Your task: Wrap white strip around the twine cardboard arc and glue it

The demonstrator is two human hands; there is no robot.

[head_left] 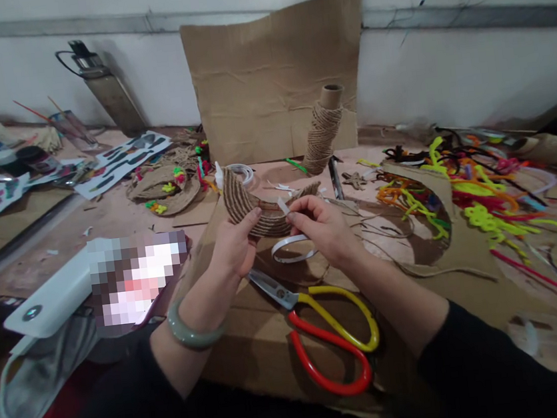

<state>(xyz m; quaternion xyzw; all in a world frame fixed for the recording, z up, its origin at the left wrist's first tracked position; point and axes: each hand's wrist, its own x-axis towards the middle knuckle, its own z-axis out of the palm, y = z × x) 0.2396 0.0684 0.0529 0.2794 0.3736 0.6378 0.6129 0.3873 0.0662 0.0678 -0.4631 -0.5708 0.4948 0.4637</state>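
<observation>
In the head view my left hand (pixel 235 244) grips a curved crescent (pixel 243 203) covered in rows of brown twine, thumb on top. My right hand (pixel 325 227) pinches the end of a narrow white strip (pixel 283 206) at the crescent's inner edge. Just below the right fingers is a thin white ring (pixel 293 259), which looks like a roll of narrow tape; whether it hangs from the strip or rests on the cardboard I cannot tell. Large scissors (pixel 294 301) with one yellow and one red handle lie partly open below my hands.
A twine-wound tube (pixel 323 133) stands before an upright cardboard sheet (pixel 263 70). Colourful pipe cleaners (pixel 485 212) are heaped at right. A decorated twine ring (pixel 163 195), a lit phone (pixel 140 282), a white device (pixel 61 294) and a bottle (pixel 112 97) are at left.
</observation>
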